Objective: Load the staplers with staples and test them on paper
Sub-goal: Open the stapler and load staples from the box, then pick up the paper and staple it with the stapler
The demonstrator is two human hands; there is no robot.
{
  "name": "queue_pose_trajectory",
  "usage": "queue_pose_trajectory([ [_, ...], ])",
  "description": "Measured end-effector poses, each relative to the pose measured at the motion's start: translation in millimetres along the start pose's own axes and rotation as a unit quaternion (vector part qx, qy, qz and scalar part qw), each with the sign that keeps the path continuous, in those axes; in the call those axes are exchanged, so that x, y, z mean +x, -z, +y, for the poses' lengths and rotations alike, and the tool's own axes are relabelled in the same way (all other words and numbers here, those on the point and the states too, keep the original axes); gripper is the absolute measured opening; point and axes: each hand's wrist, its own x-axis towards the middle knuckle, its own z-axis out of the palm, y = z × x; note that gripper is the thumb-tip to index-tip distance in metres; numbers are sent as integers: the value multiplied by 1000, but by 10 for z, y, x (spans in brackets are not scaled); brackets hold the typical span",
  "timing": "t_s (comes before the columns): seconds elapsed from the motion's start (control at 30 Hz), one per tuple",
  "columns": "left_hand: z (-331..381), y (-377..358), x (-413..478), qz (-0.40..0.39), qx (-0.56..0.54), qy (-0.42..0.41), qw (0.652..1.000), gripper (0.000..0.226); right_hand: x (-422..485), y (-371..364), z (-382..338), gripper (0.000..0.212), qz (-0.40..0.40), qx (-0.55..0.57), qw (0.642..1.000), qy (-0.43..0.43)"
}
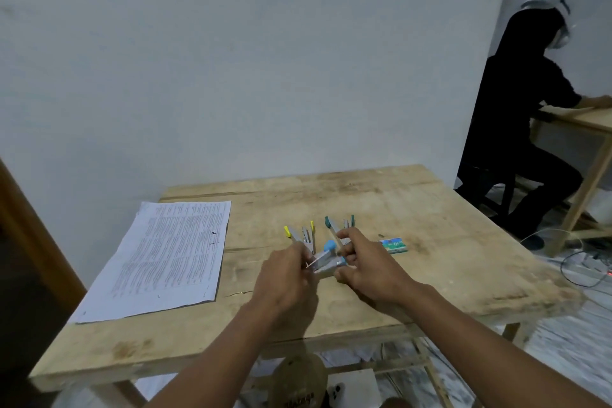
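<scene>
Gripping the blue stapler [326, 257] in my right hand [367, 270], I am pinching a thin staple strip [312, 264] in my left hand [288, 275] at mid-table [414, 209]. The yellow stapler [299, 234] and green stapler [339, 225] are lying open just beyond, the staple box [392, 245] right, the paper [172, 252] left.

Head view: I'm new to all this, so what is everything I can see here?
table: 1, pale wood, centre
paper: 1 sheet or thin stack, white and printed, table's left
yellow stapler: 1, lying open, behind the left hand
green stapler: 1, lying open, behind the right hand
blue stapler: 1, held between both hands
staple box: 1, blue-green, right of the hands
cap: 1, brown, under the table
cables: several, floor at right
seated person: 1, in black, far right
left hand: fingers grip the blue stapler
right hand: fingers grip the blue stapler
</scene>
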Motion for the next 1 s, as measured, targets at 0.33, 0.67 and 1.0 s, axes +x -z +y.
queue_pose_trajectory([
  [0.33, -124, 438, -295, -79, -591, 180, 782, 28, 240, -84, -639, 18, -7, 241, 969, -48],
  [0.67, -445, 802, -419, 64, -533, 238, 809, 32, 472, -641, -1289, 20, -35, 286, 957, -44],
  [1.0, -1317, 1385, -344, 229, -358, 327, 844, 19, 995, -1041, -1447, 31, -68, 470, 856, -206],
])
